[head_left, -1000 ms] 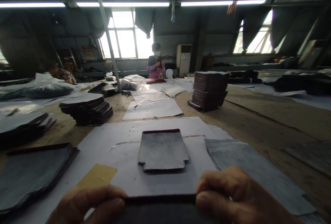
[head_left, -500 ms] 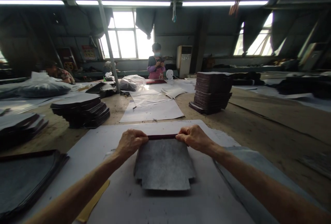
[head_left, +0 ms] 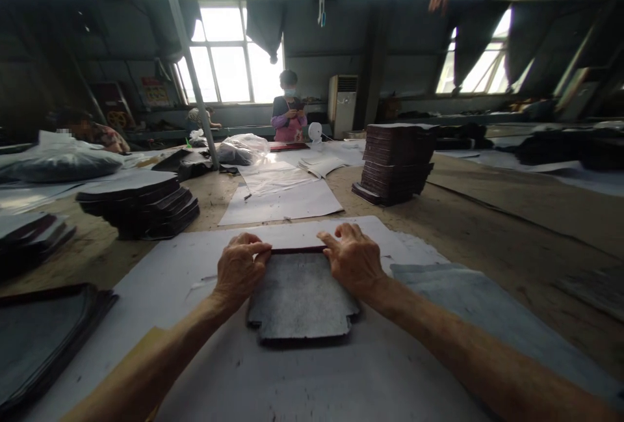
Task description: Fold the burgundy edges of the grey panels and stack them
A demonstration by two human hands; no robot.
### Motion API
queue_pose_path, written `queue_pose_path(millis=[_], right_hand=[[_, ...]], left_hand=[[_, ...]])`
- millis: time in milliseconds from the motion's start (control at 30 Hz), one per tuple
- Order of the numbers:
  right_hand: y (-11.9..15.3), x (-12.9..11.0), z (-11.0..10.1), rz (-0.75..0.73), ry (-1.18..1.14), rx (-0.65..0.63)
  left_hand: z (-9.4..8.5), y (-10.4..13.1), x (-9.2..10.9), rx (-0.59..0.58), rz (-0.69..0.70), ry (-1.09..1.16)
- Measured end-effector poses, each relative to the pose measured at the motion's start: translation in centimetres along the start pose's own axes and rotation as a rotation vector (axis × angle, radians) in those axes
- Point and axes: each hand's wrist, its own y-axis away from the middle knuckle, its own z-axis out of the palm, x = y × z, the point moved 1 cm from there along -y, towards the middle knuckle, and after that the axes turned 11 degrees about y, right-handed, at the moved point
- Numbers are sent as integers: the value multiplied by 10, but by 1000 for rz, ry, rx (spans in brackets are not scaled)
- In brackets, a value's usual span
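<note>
A grey cut sheet (head_left: 298, 298) with a dark red far edge lies flat on a white paper (head_left: 273, 370) at the near middle of the tabletop (head_left: 487, 214). The left hand (head_left: 238, 269) rests on the sheet's far left corner, fingers curled and pressing down; the right hand (head_left: 351, 258) lies on the far right corner, fingers spread flatter over the edge. Half a second ago both hands pinched that far edge between thumb and fingers; now they lie on top of it, flattened, and the sheet sits a little nearer. A second ago the hands were close to the camera, holding a dark piece at the near edge.

A larger grey sheet (head_left: 487, 331) lies just right of the white paper. A yellow card (head_left: 139, 344) peeks from under the left forearm. Dark stacks (head_left: 139, 204) stand toward the left edge, and a tall stack (head_left: 397, 162) stands farther off to the right. More white sheets (head_left: 283, 201) lie beyond. A person (head_left: 287, 116) stands at the far end by the window.
</note>
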Motion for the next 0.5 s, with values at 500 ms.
queue_pose_path(millis=[500], right_hand=[[80,76,-70,-59,28,-132]], left_hand=[[-26,31,0,-52,361,10]])
